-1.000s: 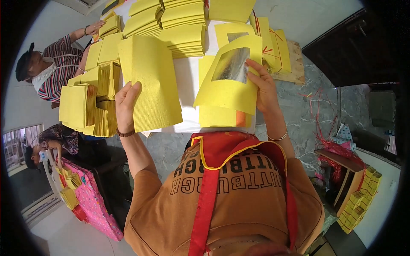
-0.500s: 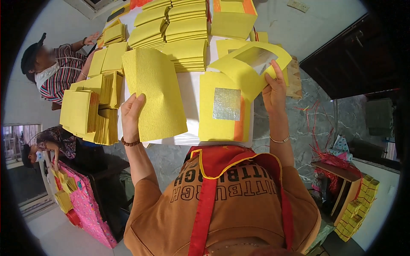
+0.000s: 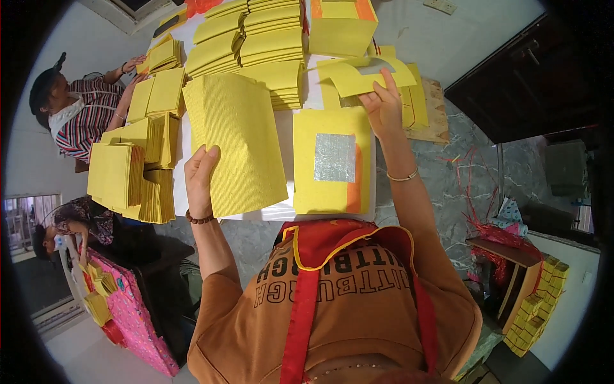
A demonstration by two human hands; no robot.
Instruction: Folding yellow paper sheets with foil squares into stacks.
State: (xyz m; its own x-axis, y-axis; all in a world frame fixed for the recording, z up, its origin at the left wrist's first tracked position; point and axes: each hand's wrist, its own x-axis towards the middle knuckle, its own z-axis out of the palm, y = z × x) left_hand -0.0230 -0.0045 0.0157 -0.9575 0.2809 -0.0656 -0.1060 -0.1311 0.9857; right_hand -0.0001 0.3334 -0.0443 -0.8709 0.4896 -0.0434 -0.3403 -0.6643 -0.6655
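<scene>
My left hand [image 3: 202,174] is closed on the lower left edge of ribbed yellow paper sheets [image 3: 240,150], held upright above the table. To the right, my right hand [image 3: 382,109] pinches the near edge of a bowed yellow sheet with a silver patch [image 3: 404,75], over other yellow paper at the table's far right. Between my forearms lies a pile of yellow sheets [image 3: 306,163]. Its top sheet bears a silver square [image 3: 334,157] and an orange strip [image 3: 354,192] along the right.
Rows of folded yellow paper stacks [image 3: 272,41] fill the far table, beside a tall yellow block [image 3: 342,35]. More bundles [image 3: 115,173] stand at left. One person [image 3: 89,115] works at the left side, another [image 3: 80,217] at a pink-covered table [image 3: 134,313]. A wooden board [image 3: 436,115] lies right.
My right hand has carried the silver-patched sheet away from me and slightly left, off the near pile. My left hand still holds its sheets, nearly in place.
</scene>
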